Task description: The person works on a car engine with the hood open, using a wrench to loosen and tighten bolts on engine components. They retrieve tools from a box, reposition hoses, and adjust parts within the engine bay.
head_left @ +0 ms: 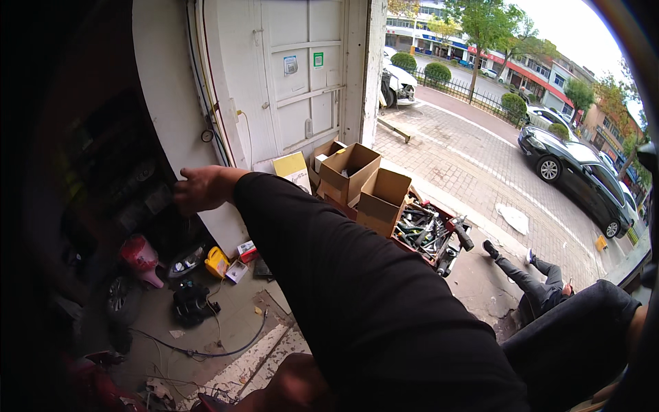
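Observation:
My left hand is stretched out on a long black sleeve to the edge of a dark shelf area beside a white wall. Its fingers are curled toward the dark shelves, and what they touch is lost in shadow. My right hand is not visible; only a black-sleeved arm shows at the lower right.
Open cardboard boxes and a red tray of tools stand by a white door. On the floor lie a yellow can, a red part, cables and a black device. A person sits on the pavement; cars are parked beyond.

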### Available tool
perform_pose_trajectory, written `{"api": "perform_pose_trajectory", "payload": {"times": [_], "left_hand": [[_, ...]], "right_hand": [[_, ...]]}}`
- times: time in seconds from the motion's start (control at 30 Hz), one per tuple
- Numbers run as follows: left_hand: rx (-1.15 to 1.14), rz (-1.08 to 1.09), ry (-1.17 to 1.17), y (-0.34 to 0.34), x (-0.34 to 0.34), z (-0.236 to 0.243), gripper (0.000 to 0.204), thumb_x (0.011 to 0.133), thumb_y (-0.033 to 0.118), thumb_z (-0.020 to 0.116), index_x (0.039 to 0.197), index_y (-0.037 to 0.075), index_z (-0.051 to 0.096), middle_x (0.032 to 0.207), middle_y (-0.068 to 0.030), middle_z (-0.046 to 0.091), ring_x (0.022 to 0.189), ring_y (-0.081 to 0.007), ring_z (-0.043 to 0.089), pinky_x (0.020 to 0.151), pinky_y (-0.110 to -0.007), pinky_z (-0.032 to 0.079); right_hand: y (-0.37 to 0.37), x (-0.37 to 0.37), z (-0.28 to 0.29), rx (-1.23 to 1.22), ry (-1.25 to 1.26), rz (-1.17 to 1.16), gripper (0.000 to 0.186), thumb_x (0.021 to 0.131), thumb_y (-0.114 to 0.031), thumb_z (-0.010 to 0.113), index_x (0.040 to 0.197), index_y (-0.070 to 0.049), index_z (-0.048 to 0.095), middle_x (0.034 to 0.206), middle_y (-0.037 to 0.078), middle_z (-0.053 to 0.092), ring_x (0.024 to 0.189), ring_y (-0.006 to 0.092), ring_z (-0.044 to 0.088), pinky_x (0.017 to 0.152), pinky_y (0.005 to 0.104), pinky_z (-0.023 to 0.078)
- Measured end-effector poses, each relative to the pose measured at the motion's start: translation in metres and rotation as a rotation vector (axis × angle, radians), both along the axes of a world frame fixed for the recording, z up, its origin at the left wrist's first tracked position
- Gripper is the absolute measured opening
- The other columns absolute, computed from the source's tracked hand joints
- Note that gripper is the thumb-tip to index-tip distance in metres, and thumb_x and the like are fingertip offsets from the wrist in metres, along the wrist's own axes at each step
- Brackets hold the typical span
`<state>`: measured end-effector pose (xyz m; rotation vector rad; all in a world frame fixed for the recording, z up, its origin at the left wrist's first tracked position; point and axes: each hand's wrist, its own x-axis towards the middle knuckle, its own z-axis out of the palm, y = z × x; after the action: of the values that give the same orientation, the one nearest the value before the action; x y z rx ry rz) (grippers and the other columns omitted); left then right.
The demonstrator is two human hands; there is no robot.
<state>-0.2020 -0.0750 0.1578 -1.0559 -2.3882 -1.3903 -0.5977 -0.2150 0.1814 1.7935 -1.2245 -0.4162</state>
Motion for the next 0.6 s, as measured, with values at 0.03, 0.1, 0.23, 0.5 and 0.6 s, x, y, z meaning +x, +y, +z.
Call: {"api": "perform_pose_trajectory", "payload": {"times": [0.03, 0.1, 0.23, 0.5, 0.6], "left_hand": [[0.069, -0.04, -0.053, 0.0, 0.004, 0.005, 0.03, 0.1, 0.018, 0.076, 0.124, 0.001, 0.075, 0.117, -0.0158, 0.08, 0.101, -0.0383, 0.077, 0.092, -0.05, 0.059], [0.209, -0.13, -0.157, -0.002, 0.009, 0.011, 0.036, 0.099, 0.021, 0.08, 0.128, 0.0, 0.074, 0.123, -0.0135, 0.08, 0.105, -0.0376, 0.077, 0.096, -0.048, 0.06], [0.252, 0.462, -0.365, -0.026, 0.037, -0.008, 0.028, 0.116, 0.02, 0.061, 0.095, 0.003, 0.066, 0.086, -0.0046, 0.066, 0.074, -0.0083, 0.058, 0.067, -0.025, 0.046], [1.672, 1.472, 0.289, -0.1, 0.268, -0.096, 0.02, 0.109, 0.031, 0.069, 0.104, 0.012, 0.062, 0.092, -0.0028, 0.063, 0.065, -0.0105, 0.05, 0.064, -0.032, 0.046], [1.898, 1.715, 0.514, -0.071, 0.354, -0.122, 0.016, 0.107, 0.028, 0.07, 0.111, 0.016, 0.061, 0.095, 0.0003, 0.06, 0.073, -0.0103, 0.054, 0.067, -0.034, 0.049]], "right_hand": [[-0.011, 0.02, -0.014, 0.276, 0.112, 0.14, 0.022, 0.103, -0.027, 0.063, 0.122, -0.023, 0.072, 0.123, 0.002, 0.07, 0.124, 0.0256, 0.065, 0.112, 0.0485, 0.046], [-0.03, 0.084, -0.05, 0.397, 0.071, 0.343, 0.022, 0.103, -0.029, 0.067, 0.12, -0.02, 0.076, 0.124, 0.003, 0.074, 0.119, 0.0269, 0.069, 0.111, 0.0516, 0.047], [-0.052, 0.259, -0.124, 0.316, -0.375, 0.517, 0.016, 0.097, -0.03, 0.064, 0.099, -0.016, 0.071, 0.104, 0.002, 0.07, 0.102, 0.0281, 0.07, 0.095, 0.0519, 0.05], [0.022, 0.457, -0.199, 1.581, -1.778, 0.286, 0.03, 0.112, -0.021, 0.06, 0.131, -0.001, 0.071, 0.105, 0.011, 0.075, 0.098, 0.0231, 0.074, 0.084, 0.0385, 0.059], [0.039, 0.527, -0.19, 2.004, -1.944, 0.184, 0.04, 0.119, -0.025, 0.053, 0.149, 0.0, 0.06, 0.107, 0.008, 0.074, 0.093, 0.0162, 0.07, 0.083, 0.0339, 0.057]]}}
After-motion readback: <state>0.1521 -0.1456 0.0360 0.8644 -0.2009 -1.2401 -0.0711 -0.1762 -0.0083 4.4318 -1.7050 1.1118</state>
